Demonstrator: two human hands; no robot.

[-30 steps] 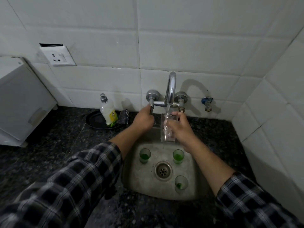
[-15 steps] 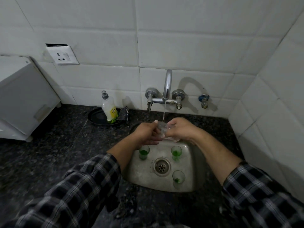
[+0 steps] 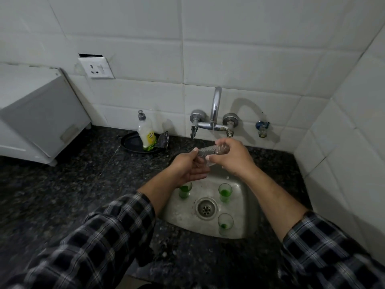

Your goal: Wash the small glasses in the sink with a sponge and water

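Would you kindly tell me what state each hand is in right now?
Left hand: pinches one end of the clear glass, which lies sideways.
Right hand: grips the other end of the same glass.

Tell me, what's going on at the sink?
A person is rinsing a clear glass under the thin stream from the tap. The right hand grips one end and the left hand holds the other, so it lies sideways above the sink. Three small glasses with green dregs stand in the basin: left, right, nearest.
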